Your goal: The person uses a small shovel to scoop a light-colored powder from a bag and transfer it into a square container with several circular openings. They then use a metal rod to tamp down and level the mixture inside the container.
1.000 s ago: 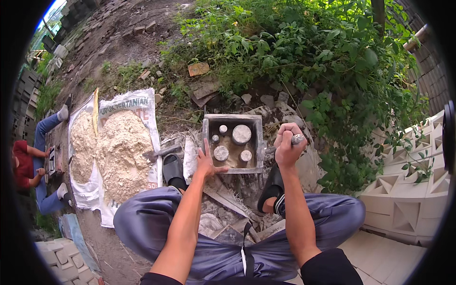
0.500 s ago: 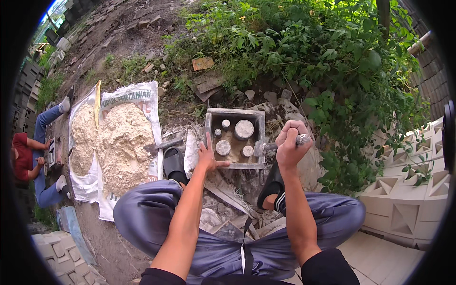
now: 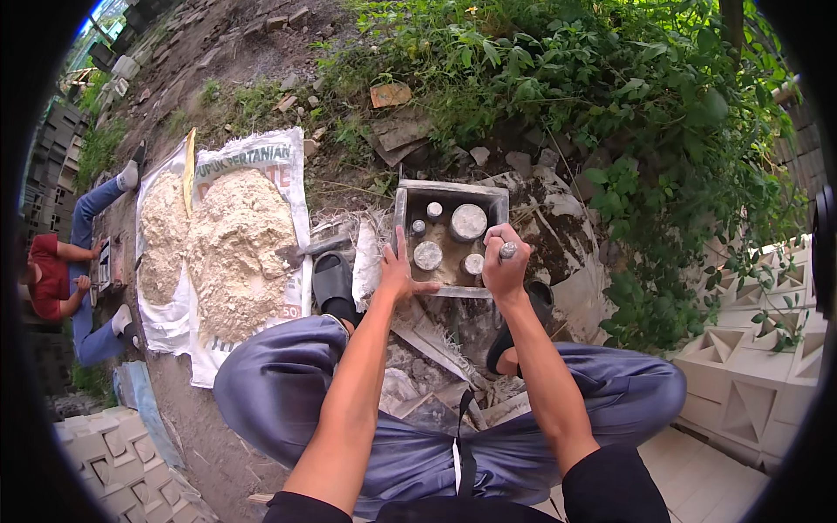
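Note:
A grey box-shaped mould (image 3: 453, 186) lies between my feet, with several round cylinders of different sizes standing inside, the largest being a wide cylinder (image 3: 468, 223). Sandy material covers part of its floor. My left hand (image 3: 398, 277) is open against the near left corner, fingers spread along the left side and thumb along the near edge. My right hand (image 3: 505, 270) is closed around the handle of a hammer (image 3: 507, 250) at the near right corner. Only the handle's round end shows now; its head is hidden.
White sacks (image 3: 302, 174) at left hold heaps of pale sandy mix (image 3: 240, 253), with a trowel (image 3: 324, 245) stuck in it. Another person (image 3: 54, 277) sits far left. Leafy plants (image 3: 602, 105) grow ahead; pale patterned blocks (image 3: 741, 383) are stacked right.
My right hand has moved left and the hammer has swung from lying sideways to pointing end-on, hiding its head. The whole view has shifted slightly; my left hand stays on the mould.

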{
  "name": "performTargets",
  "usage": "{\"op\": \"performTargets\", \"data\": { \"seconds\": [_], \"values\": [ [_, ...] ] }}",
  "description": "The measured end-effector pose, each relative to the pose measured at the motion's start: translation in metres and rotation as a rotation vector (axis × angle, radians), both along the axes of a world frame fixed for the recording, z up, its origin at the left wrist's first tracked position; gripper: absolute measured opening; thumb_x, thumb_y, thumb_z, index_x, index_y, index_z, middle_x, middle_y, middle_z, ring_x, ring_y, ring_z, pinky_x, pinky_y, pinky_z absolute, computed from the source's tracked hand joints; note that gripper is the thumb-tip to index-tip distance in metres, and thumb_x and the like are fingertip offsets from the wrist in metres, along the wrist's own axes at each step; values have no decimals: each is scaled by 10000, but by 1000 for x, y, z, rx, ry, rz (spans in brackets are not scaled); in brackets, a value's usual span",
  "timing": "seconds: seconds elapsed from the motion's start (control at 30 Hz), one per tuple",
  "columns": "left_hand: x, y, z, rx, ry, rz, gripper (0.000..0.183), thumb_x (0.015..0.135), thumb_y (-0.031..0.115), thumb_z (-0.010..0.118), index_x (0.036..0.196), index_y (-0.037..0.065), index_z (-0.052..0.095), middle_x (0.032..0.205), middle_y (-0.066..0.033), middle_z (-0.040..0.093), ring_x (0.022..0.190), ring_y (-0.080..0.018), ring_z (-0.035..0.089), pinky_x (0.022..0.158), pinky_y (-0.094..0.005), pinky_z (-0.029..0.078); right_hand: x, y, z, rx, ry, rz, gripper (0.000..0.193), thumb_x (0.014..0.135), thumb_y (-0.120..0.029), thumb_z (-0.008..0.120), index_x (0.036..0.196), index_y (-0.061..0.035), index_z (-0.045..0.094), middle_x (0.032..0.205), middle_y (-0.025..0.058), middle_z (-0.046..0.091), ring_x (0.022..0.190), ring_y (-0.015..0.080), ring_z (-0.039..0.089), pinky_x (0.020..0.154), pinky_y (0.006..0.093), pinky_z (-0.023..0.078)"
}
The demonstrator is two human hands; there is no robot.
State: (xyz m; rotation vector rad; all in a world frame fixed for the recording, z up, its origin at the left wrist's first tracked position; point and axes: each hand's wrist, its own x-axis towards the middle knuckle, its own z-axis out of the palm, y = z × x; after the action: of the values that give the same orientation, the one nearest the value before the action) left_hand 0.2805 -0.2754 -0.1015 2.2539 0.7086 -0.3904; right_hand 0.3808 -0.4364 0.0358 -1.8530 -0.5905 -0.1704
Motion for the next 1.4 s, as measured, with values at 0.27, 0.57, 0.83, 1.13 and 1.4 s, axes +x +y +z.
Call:
{"op": "performTargets", "data": {
  "seconds": [0.27, 0.57, 0.83, 1.13, 1.4],
  "values": [
    [-3, 0, -5, 10, -14, 9, 1551, 400, 548, 868, 1406, 184, -254, 1400, -387, 103, 1275, -546, 214, 1063, -547, 233, 12, 9, 36, 10, 62, 19, 121, 788, 17, 451, 703, -10, 533, 532, 77, 489, 440, 126, 469, 457, 296, 371],
    [-4, 0, -7, 24, 46, -10, 1566, 394, 583, 854, 1400, 148, -265, 1390, -393, 111, 1272, -558, 206, 1061, -560, 216, 32, -21, -15, 280, 352, -70, 171, 772, 5, 411, 650, -9, 530, 526, -41, 418, 465, 25, 362, 420, 225, 255],
    [-1, 2, -7, 52, 15, -19, 1564, 393, 591, 848, 1394, 168, -279, 1390, -407, 122, 1285, -539, 204, 1070, -545, 215, 16, -15, 52, 288, 322, -120, 166, 771, 4, 411, 656, -7, 531, 515, -33, 407, 457, 29, 359, 415, 233, 252],
    [-3, 0, -5, 26, 67, -10, 1575, 377, 581, 857, 1394, 184, -278, 1405, -399, 97, 1307, -520, 185, 1074, -535, 219, 19, -19, 0, 340, 278, -167, 190, 809, -34, 401, 647, -32, 499, 515, -29, 408, 411, 43, 370, 377, 225, 271],
    [5, -2, 4, -1, 45, 2, 1562, 383, 575, 860, 1403, 192, -260, 1404, -401, 85, 1296, -542, 182, 1074, -539, 221, 17, -31, -26, 391, 276, -157, 166, 788, -33, 405, 659, -12, 506, 536, -30, 425, 447, 26, 369, 404, 218, 260]
  ]
}}
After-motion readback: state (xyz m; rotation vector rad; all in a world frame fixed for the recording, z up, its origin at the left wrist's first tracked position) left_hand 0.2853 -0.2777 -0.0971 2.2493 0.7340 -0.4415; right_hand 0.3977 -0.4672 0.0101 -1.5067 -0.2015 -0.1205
